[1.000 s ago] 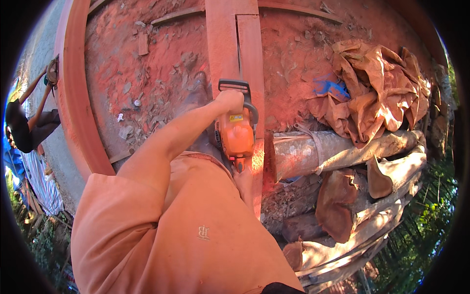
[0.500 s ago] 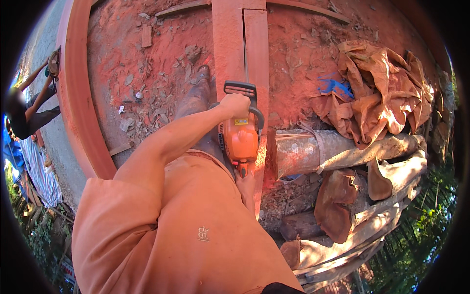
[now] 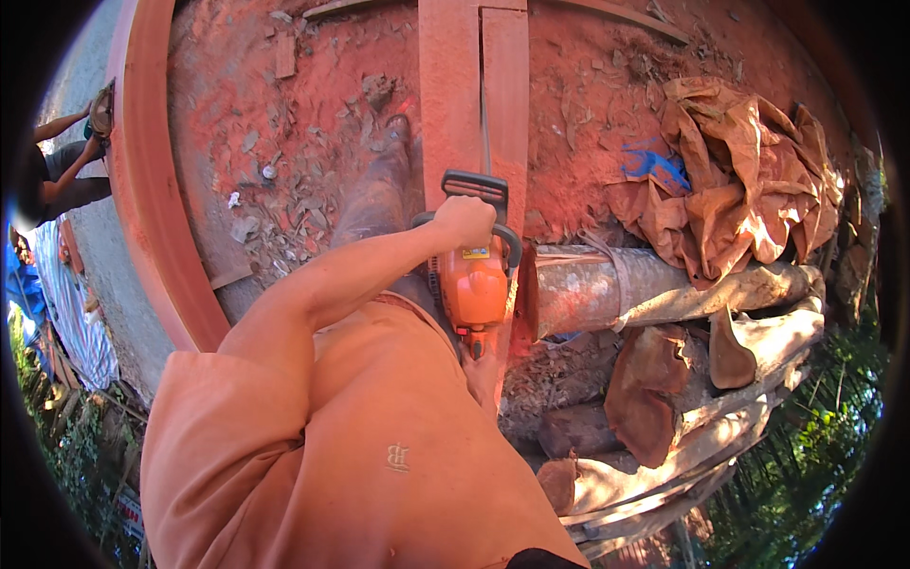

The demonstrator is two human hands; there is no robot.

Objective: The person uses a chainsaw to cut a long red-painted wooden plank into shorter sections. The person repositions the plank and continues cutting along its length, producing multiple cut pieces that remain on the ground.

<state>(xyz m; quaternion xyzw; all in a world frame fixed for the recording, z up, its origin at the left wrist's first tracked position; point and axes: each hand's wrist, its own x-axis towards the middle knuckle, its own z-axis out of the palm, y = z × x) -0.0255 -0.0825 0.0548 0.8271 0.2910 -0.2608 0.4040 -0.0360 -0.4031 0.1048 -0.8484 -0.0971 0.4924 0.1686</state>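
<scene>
Clenched into a fist, my left hand (image 3: 464, 224) grips the front handle of an orange chainsaw (image 3: 476, 296), while my right hand (image 3: 485, 372) closes around its rear handle, fingers largely hidden. The saw is over a long reddish beam (image 3: 449, 85), its bar in line with the dark slit running up the wood. My muddied leg (image 3: 368, 201) stands just left of it. To the right lie a log (image 3: 580, 289), more cut logs (image 3: 645, 394) and a crumpled orange-brown tarp (image 3: 720, 180). At far left, another person (image 3: 64, 185) works beside a second beam (image 3: 147, 171).
</scene>
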